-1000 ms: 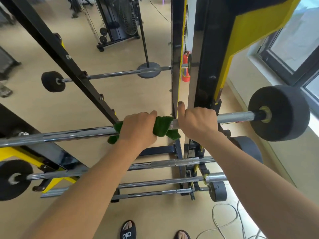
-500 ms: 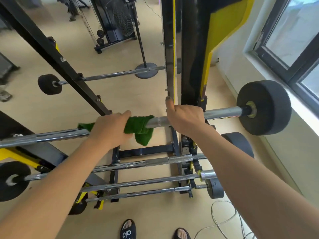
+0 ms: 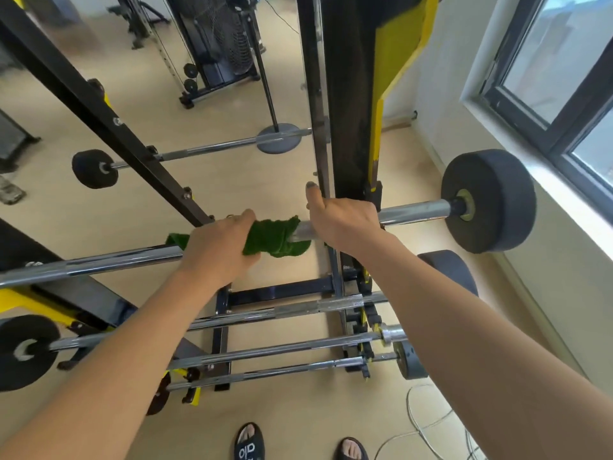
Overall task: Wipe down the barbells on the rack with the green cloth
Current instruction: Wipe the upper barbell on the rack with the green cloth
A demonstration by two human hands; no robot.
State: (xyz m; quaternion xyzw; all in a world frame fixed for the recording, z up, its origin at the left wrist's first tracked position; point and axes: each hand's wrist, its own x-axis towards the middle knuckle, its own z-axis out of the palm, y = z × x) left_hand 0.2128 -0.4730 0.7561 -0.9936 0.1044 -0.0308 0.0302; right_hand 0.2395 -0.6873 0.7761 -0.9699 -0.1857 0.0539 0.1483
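Observation:
A chrome barbell (image 3: 93, 263) runs across the middle of the head view, with a black weight (image 3: 491, 200) on its right end. My left hand (image 3: 219, 247) grips the green cloth (image 3: 275, 239) wrapped round the bar's middle. Just to the right, my right hand (image 3: 343, 222) grips the bare bar beside the black and yellow rack upright (image 3: 351, 94), thumb pointing up. Three more barbells (image 3: 298, 308) lie on lower rungs of the rack. Another bar (image 3: 205, 148) rests farther back.
A window and white wall (image 3: 564, 78) close off the right side. A fan on a round base (image 3: 278, 137) and a cable machine stand behind the rack. White cables (image 3: 428, 426) lie on the floor near my sandalled feet (image 3: 248, 443).
My left hand has slid the green cloth leftward along the bar and then back a little toward my right hand. My right hand has kept its grip on the bar.

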